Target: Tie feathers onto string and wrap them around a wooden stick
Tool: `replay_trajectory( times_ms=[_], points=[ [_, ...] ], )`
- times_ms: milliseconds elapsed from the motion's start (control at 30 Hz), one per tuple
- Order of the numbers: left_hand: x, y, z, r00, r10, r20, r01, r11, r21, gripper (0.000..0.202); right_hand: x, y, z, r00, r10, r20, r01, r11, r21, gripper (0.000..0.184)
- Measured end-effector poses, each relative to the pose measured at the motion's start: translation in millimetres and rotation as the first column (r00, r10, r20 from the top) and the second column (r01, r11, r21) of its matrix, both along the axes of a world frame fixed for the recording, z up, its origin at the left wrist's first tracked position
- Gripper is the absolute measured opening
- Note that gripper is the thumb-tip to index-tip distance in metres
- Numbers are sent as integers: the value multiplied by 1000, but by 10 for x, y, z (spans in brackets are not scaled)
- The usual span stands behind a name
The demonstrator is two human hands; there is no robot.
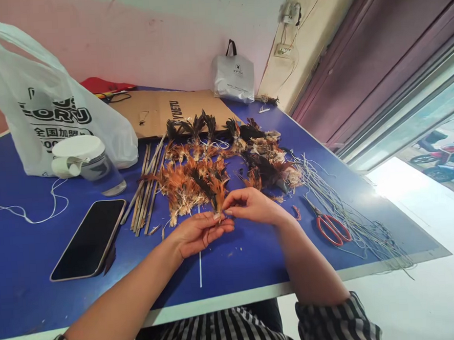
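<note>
My left hand (198, 233) lies palm up on the blue table (21, 264), fingers curled round the base of a small bunch of orange and black feathers (218, 197). My right hand (252, 205) pinches the same bunch from the right, fingertips meeting the left hand's. A pile of orange, brown and black feathers (211, 160) spreads just beyond both hands. A thin white string (200, 269) hangs down from the bunch toward the table's front edge.
Thin wooden sticks (145, 190) lie left of the feathers. A phone (88, 240), a lidded jar (91, 163) and a white plastic bag (46, 109) sit at left. Red scissors (330, 225) and loose strings (353, 218) lie at right. Cardboard (162, 110) and a grey bag (232, 77) are behind.
</note>
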State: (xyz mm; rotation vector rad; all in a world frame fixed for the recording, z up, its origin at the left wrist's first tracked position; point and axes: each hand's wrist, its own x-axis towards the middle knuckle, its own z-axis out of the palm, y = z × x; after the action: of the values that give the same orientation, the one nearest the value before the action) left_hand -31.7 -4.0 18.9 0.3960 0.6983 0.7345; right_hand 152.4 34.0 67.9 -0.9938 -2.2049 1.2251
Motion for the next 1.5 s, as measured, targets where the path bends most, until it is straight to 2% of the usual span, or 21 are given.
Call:
replay_trajectory(
  times_ms=[167, 300, 467, 600, 700, 833, 967, 1067, 1167, 1267, 1367, 1433, 1500],
  points=[
    [0, 24, -39, 996, 38, -82, -33, 998, 54, 10, 75, 19, -39, 999, -13, 38, 13, 1000, 3, 21],
    [15, 37, -41, 986, 69, -154, -55, 994, 98, 9, 108, 8, -27, 985, -43, 169, 17, 989, 148, 16],
    [39, 49, -50, 959, 112, -262, -76, 987, 143, 7, 63, -36, -63, 978, -67, 199, -26, 901, 433, 15],
    [44, 58, -65, 942, 135, -308, -78, 978, 192, 7, -11, -79, -98, 966, -125, 225, -30, 812, 582, 15],
    [42, 50, -44, 948, 101, -302, -35, 976, 217, 9, -52, -94, -108, 952, -150, 265, -55, 770, 635, 16],
    [24, 43, 0, 949, 82, -306, -6, 970, 242, 12, -66, -94, -116, 944, -173, 281, -62, 742, 667, 18],
    [-10, 83, -26, 936, 126, -330, -39, 965, 259, 15, -59, -125, -97, 924, -202, 323, -85, 717, 692, 19],
    [-24, 127, -79, 916, 160, -369, -64, 964, 259, 13, -80, -188, -52, 886, -211, 413, -168, 684, 710, 20],
    [-9, 134, -106, 882, 100, -461, 63, 943, 326, 17, -147, -252, -9, 842, -196, 503, -275, 647, 712, 19],
    [21, 83, -95, 827, -7, -562, 276, 876, 395, 23, -237, -276, -2, 803, -151, 577, -380, 616, 690, 16],
    [28, 8, -79, 778, -52, -626, 403, 805, 434, 26, -273, -237, -23, 781, -85, 619, -434, 637, 636, 15],
    [14, -34, -78, 747, -71, -661, 470, 759, 450, 26, -234, -174, -35, 792, -21, 611, -421, 705, 571, 14],
    [-8, -64, -71, 728, -101, -678, 536, 701, 471, 27, -144, -89, -40, 831, 89, 550, -391, 796, 462, 12]
  ],
)
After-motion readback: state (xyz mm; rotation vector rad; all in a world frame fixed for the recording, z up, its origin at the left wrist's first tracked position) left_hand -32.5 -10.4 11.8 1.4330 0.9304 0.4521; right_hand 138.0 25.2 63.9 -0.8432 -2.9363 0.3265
